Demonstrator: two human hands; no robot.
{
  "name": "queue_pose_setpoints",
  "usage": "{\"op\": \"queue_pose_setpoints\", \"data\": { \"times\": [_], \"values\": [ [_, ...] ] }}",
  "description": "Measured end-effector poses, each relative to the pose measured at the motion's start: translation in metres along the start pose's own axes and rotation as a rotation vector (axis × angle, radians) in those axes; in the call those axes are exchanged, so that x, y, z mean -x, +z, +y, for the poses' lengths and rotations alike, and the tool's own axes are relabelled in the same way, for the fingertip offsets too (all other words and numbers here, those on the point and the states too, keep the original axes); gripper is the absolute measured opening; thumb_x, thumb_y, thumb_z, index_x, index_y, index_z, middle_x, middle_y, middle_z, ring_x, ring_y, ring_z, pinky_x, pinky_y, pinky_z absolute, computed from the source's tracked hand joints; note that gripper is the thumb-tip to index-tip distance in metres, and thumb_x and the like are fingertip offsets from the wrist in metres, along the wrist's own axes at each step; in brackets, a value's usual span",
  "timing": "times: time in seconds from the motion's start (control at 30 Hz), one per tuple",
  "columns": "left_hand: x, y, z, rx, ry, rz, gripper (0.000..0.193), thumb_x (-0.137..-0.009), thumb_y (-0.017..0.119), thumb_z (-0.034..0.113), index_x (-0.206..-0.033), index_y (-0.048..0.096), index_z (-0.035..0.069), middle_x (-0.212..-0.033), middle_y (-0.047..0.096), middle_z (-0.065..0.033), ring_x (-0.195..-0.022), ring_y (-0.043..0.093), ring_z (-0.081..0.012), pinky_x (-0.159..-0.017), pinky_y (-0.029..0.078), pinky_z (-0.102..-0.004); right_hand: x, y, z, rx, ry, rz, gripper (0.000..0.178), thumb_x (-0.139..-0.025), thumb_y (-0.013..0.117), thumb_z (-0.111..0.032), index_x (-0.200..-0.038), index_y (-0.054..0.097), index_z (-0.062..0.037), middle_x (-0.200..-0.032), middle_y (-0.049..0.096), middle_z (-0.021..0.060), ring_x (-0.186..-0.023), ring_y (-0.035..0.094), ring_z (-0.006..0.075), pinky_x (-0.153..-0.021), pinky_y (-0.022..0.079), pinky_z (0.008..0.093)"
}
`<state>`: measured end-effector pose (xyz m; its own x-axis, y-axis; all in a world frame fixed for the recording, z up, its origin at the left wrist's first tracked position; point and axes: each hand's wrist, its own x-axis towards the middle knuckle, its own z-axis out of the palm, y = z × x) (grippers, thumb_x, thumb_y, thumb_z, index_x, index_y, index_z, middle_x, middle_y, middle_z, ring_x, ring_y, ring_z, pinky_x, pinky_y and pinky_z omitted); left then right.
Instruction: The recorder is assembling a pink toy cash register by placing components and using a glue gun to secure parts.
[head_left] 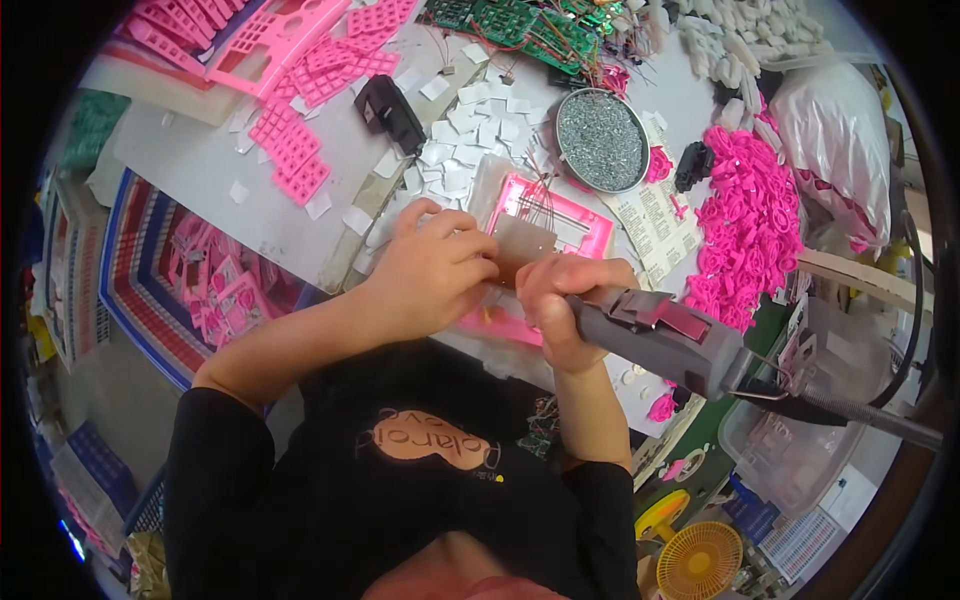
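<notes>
Presently, writing shows in two places: your black T-shirt (400, 515) at 6 o'clock carries printed lettering, upside down in this view, and a paper sheet (655, 235) at 2 o'clock carries lines of print too small to read.

Count: one pink plastic casing (600, 235), at the centre of the dial and just toward 1 o'clock, partly covered by your hands, with thin dark wires over it; one grey electric screwdriver (650, 335), running toward 4 o'clock; one round dish of small metal screws (603, 140) at 1 o'clock; two black housings, one (390, 113) at 11 and one (693, 165) at 2; one yellow fan (700, 560) between 4 and 5. White squares (470, 135) toward 12 and pink loops (745, 230) near 3 are too many to count.

Your right hand (575, 300) is closed around the screwdriver's front end; its tip is hidden. Your left hand (435, 265) has its fingers bent, partly spread, at the casing's left side; you cannot be certified as gripping anything there, since the fingertips are obscured.
</notes>
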<state>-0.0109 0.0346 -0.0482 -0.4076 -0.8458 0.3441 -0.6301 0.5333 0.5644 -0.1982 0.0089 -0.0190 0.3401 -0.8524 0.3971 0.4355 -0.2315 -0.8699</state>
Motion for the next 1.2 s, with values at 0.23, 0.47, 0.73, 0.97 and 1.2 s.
{"op": "queue_pose_setpoints", "data": {
  "times": [0.23, 0.47, 0.73, 0.97, 1.2],
  "values": [
    [0.003, 0.005, 0.001, 0.052, -0.043, 0.031, 0.023, -0.068, 0.078, 0.016, -0.089, 0.069, 0.014, -0.103, 0.062, 0.0022, -0.106, 0.054, -0.0216, -0.097, 0.031, -0.0469, 0.001, 0.000, 0.002, -0.008, 0.019, -0.020, 0.023, -0.087, 0.066, 0.003, -0.102, 0.050, -0.0039, -0.082, 0.060, 0.0108, -0.069, 0.059, 0.0185, -0.067, 0.052, 0.0351],
    [-0.002, 0.018, 0.005, 0.053, -0.044, 0.043, 0.023, -0.065, 0.080, 0.019, -0.084, 0.068, 0.015, -0.095, 0.059, 0.0046, -0.101, 0.055, -0.0181, -0.094, 0.030, -0.0477, -0.003, 0.000, -0.002, -0.009, -0.005, -0.025, 0.025, -0.087, 0.066, 0.002, -0.103, 0.048, -0.0050, -0.071, 0.056, 0.0075, -0.061, 0.056, 0.0186, -0.062, 0.050, 0.0365],
    [-0.007, 0.017, 0.005, 0.030, -0.052, 0.071, 0.017, -0.074, 0.076, 0.017, -0.079, 0.061, 0.014, -0.086, 0.058, 0.0019, -0.092, 0.056, -0.0195, -0.092, 0.032, -0.0449, -0.029, -0.022, -0.012, 0.107, -0.208, 0.116, 0.029, -0.088, 0.053, 0.005, -0.111, 0.039, -0.0049, -0.067, 0.053, 0.0100, -0.052, 0.049, 0.0171, -0.054, 0.049, 0.0347],
    [-0.018, 0.008, -0.004, 0.178, -0.006, 0.065, 0.020, -0.076, 0.074, 0.015, -0.076, 0.055, 0.009, -0.076, 0.055, -0.0043, -0.076, 0.055, -0.0265, -0.070, 0.039, -0.0387, -0.028, -0.025, 0.009, 0.101, -0.147, 0.139, 0.025, -0.090, 0.061, 0.001, -0.106, 0.042, -0.0010, -0.069, 0.055, 0.0097, -0.053, 0.050, 0.0158, -0.057, 0.051, 0.0348],
    [-0.023, 0.012, -0.003, 0.211, -0.053, 0.136, 0.019, -0.075, 0.075, 0.013, -0.080, 0.058, 0.010, -0.078, 0.058, -0.0035, -0.077, 0.057, -0.0255, -0.071, 0.040, -0.0387, -0.026, -0.024, 0.011, 0.124, -0.124, 0.145, 0.026, -0.089, 0.064, 0.000, -0.103, 0.042, -0.0033, -0.068, 0.056, 0.0092, -0.055, 0.054, 0.0166, -0.061, 0.053, 0.0375]
  ]
}}
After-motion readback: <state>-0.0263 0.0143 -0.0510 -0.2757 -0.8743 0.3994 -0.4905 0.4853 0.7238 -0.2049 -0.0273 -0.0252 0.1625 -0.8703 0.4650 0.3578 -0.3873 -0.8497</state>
